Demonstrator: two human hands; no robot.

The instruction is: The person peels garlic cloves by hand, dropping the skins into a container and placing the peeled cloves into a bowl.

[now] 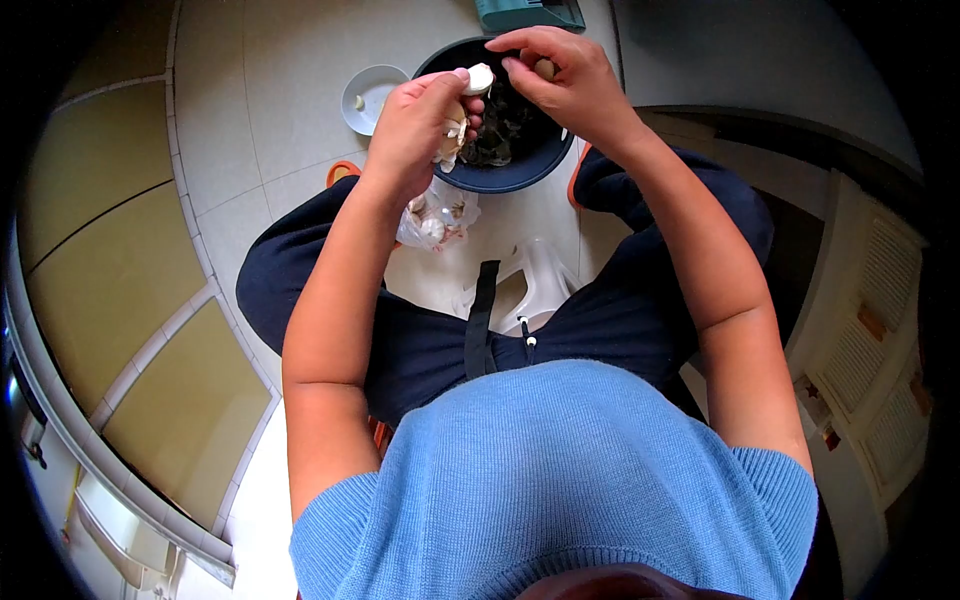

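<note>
My left hand [420, 125] is closed, with a white garlic clove [480, 79] pinched between thumb and forefinger. Lower in the same hand, papery garlic skin [452, 140] hangs from the curled fingers. My right hand [570, 80] is just to the right, its thumb and forefinger slightly apart. A small rounded tan thing [545, 68] shows inside its curled fingers; its kind cannot be made out. Both hands are over a dark blue basin [505, 180] with dark, crumpled contents. A white plate [372, 84] holding a small pale piece [359, 102] stands left of the basin.
A clear plastic bag [455, 215] with garlic bulbs [432, 229] lies between my legs, near a white plastic stool [545, 275]. A teal dustpan-like object [530, 12] is beyond the basin. Tan cabinet doors [110, 240] line the left side.
</note>
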